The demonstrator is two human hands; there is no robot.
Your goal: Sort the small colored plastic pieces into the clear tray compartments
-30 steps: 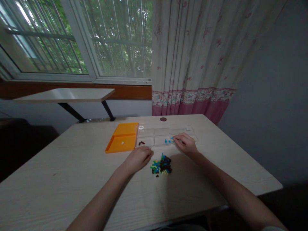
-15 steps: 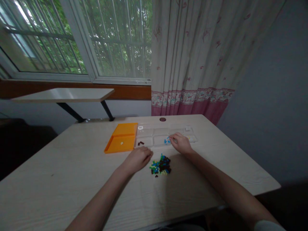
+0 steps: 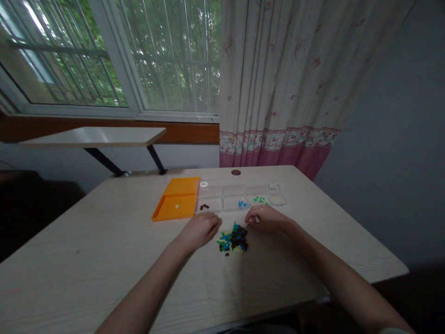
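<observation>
A heap of small building bricks (image 3: 234, 239), in blue, green, dark brown and pale yellow, lies on the table between my hands. My left hand (image 3: 205, 226) rests on the table at the heap's left, its fingers curled closed; what they hold, if anything, is hidden. At the heap's upper right is my right hand (image 3: 262, 218), fingers bent and slightly apart, with nothing visible in them. Behind my hands lies a clear compartment tray (image 3: 232, 190). Its front compartments hold dark brown bricks (image 3: 204, 207), blue bricks (image 3: 242, 204), green bricks (image 3: 260, 200) and a few yellow bits (image 3: 276, 199).
Left of the clear tray sits an orange tray (image 3: 170, 211) with a pale yellow brick (image 3: 177, 206) in it. A raised shelf (image 3: 93, 136) stands at the table's back left. The window and a curtain (image 3: 274, 93) are behind the table (image 3: 139, 260).
My right hand has drawn back from the blue bricks' compartment toward the heap, uncovering the green bricks. My left hand has stayed in place.
</observation>
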